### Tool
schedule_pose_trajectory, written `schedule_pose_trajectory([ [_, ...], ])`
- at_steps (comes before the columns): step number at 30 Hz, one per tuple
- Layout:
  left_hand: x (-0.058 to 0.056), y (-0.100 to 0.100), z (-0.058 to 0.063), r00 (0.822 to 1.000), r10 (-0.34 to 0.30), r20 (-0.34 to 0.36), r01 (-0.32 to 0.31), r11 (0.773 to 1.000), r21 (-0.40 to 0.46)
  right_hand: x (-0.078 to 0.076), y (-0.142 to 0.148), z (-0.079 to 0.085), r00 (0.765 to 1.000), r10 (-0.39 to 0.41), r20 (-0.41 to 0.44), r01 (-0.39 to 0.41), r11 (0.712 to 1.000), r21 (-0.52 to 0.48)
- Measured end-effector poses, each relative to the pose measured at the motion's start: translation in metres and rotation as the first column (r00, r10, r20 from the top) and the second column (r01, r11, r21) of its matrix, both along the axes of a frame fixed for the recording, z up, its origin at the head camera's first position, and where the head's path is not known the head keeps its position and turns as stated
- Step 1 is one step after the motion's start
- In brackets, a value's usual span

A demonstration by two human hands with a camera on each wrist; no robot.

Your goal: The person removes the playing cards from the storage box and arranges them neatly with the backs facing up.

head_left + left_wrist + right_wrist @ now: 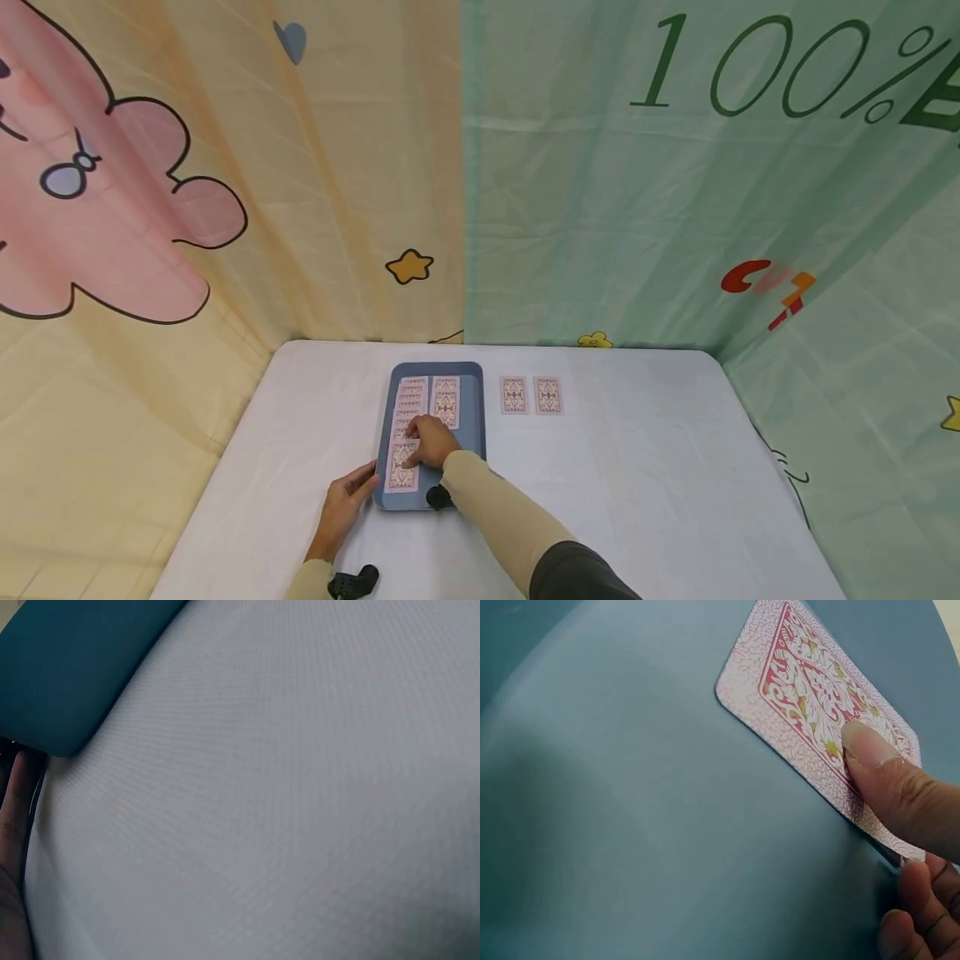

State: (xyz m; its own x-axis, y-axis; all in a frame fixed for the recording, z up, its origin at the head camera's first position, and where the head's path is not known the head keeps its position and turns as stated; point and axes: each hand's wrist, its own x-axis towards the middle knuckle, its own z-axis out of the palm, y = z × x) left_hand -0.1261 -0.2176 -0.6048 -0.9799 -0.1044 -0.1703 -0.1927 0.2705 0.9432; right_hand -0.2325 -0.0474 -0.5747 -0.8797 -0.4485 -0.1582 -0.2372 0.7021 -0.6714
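Note:
A column of overlapping playing cards (409,400), red-patterned backs up, lies along the left side of a blue-grey tray (471,442). My right hand (432,442) reaches over the tray and pinches the nearest playing card (825,697) of that column. In the right wrist view, the thumb (900,780) lies on its patterned back, with curled fingers at its edge. My left hand (343,507) touches the tray's left edge near its front corner, fingers fairly straight. A straight finger (16,817) meets the tray rim in the left wrist view.
A shorter stack of overlapping cards (446,404) lies beside the column in the tray. Right of the tray, two face-down cards (531,395) lie side by side on the white table (637,467). Printed curtains (562,208) hang behind the table and at its sides.

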Motion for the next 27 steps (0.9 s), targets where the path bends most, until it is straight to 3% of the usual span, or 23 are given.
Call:
schedule_pose_trajectory([
  [13, -0.001, 0.0, -0.001, 1.0, 0.004, -0.02, -0.004, 1.0, -0.022, -0.008, 0.008, -0.003, 0.997, 0.069, 0.017, -0.067, 0.991, -0.113],
  [20, 0.0, -0.001, 0.001, 1.0, -0.001, 0.001, 0.001, 1.0, -0.007, -0.006, 0.011, -0.001, 0.996, 0.058, 0.069, -0.043, 0.979, -0.202],
  [27, -0.001, -0.001, -0.001, 1.0, -0.001, 0.016, 0.001, 1.0, -0.019, -0.006, 0.016, 0.002, 0.997, -0.001, 0.08, 0.021, 0.968, -0.252],
])
